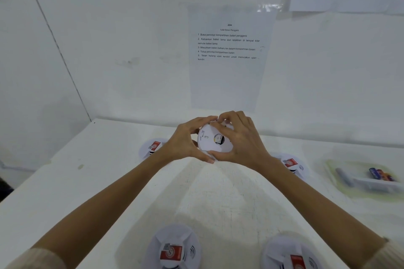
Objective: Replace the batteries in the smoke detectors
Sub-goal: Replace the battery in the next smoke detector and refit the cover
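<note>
Detector [211, 144] held, fingers [196, 121] curled round its rim.

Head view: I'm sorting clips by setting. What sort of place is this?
Probably a staged training or test station, not a home: a numbered instruction sheet taped to the wall, identical smoke detectors spaced out on a white table, and a tray of batteries. Left hand and right hand grip the held detector.

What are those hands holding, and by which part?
A round white smoke detector, gripped by its rim: the left hand curls round its left edge, the right hand round its right edge.
</note>
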